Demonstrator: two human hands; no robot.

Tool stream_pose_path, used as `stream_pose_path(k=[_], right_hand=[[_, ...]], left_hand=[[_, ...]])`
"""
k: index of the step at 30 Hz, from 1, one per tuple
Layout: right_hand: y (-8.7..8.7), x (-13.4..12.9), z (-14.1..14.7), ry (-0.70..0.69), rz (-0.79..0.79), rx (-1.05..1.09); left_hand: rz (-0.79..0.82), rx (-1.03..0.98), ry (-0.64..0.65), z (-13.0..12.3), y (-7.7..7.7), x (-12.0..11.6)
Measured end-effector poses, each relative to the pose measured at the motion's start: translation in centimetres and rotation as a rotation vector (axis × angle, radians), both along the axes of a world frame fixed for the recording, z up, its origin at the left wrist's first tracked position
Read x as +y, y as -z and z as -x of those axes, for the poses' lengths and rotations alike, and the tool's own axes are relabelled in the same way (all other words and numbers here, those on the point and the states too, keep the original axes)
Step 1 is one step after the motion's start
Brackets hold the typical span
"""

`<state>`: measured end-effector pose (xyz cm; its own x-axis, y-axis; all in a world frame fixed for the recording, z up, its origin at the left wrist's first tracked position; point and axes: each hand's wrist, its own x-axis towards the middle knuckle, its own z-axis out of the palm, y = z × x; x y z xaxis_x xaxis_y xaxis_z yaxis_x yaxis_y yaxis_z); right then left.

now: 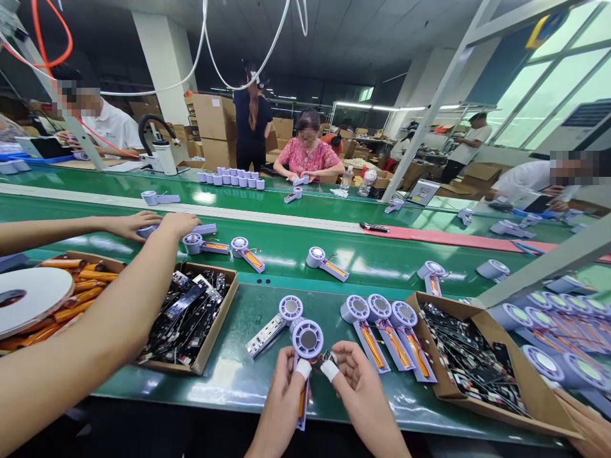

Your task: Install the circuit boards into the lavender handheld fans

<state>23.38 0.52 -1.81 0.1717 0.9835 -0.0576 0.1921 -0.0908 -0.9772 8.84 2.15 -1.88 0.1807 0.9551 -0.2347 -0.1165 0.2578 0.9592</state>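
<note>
My left hand [281, 394] grips the handle of a lilac handheld fan [307, 338] with a round, dark-centred head. Inside its handle an orange cell [302, 399] shows, partly hidden by my fingers. My right hand [358, 381] is closed beside the handle, pinching a small dark piece with thin wires [328, 357] at the fan's neck. White covers wrap both my thumbs. Just behind lies another fan [291, 308] with a pale circuit board [265, 335] over its handle. To the right, three similar fans [379, 306] with orange cells lie in a row.
Cardboard boxes of black circuit boards stand left [228, 299] and right [496, 331]. A co-worker's arms [119, 305] reach across the left side to fans on the green conveyor [277, 254]. A white reel [33, 299] sits far left. A metal post [539, 267] slants at right.
</note>
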Motion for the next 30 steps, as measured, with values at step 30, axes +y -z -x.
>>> stream_pose_path(k=[30], right_hand=[[-0.8, -2.6, 3.1, -0.012, 0.240, 0.188]], left_hand=[[-0.019, -0.291, 0.106, 0.8, -0.4, -1.4]])
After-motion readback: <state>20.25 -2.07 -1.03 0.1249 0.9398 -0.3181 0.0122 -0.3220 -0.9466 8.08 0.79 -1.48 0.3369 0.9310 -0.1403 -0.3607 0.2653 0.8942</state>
